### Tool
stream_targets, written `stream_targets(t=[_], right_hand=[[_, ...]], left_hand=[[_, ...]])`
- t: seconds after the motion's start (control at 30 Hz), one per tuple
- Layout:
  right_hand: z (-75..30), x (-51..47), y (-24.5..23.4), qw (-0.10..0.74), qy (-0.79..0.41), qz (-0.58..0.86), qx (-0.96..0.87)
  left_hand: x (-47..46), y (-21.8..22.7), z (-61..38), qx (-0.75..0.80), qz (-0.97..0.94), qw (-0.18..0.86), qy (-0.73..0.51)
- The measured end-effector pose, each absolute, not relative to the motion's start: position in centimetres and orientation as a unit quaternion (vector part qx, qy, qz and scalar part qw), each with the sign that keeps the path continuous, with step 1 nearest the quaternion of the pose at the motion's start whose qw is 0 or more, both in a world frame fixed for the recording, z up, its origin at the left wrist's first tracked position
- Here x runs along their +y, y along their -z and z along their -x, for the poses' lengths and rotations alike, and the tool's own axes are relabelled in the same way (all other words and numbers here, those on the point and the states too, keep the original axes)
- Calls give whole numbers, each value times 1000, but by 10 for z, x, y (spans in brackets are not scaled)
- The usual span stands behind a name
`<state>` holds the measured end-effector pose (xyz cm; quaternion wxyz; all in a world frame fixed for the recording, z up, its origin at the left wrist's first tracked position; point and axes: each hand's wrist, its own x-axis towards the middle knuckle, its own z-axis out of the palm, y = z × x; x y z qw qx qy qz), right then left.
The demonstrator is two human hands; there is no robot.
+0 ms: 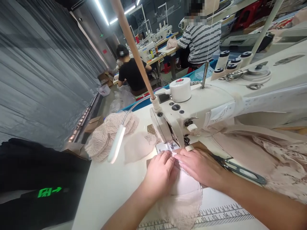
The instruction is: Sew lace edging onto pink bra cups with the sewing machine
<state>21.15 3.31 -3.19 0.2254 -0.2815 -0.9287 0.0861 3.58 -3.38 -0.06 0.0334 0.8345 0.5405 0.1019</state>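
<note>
My left hand [159, 174] and my right hand [200, 166] press side by side on a pale pink lace piece [184, 201] that lies on the white table [112, 191]. Both hands have their fingers curled down onto the fabric, fingertips close to the needle area [169, 147] of the white sewing machine [216, 105]. The right index finger wears a thimble-like ring [189, 148]. The lace spreads toward me under both wrists.
A flexible lamp [116, 143] reaches over the table's left. Lace cups [112, 134] are piled behind it. Scissors [237, 169] lie right of my right hand, beside more pink fabric [280, 159]. A printed ruler [216, 217] marks the table's near edge. Two people sit at machines beyond.
</note>
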Motion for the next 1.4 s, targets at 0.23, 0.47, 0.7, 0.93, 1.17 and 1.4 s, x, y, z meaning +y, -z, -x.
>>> stream_targets(t=[0.23, 0.47, 0.7, 0.93, 1.17, 1.4], right_hand=[[-209, 35, 31, 206, -70, 303, -928], [-205, 34, 27, 192, -47, 348, -917], [-201, 34, 30, 187, -34, 367, -911], [-204, 38, 27, 207, -58, 358, -909], [-212, 43, 44, 245, -125, 342, -899], [-214, 36, 27, 231, -124, 317, -911]], left_hand=[[-21, -3, -26, 548, -828, 97, -74], [-10, -5, -18, 543, -819, 173, -58], [-4, -8, -16, 545, -813, 198, -46], [5, -13, -2, 512, -838, 187, -18], [-7, -15, -4, 468, -871, 127, -78], [-12, -8, -15, 453, -876, 99, -134]])
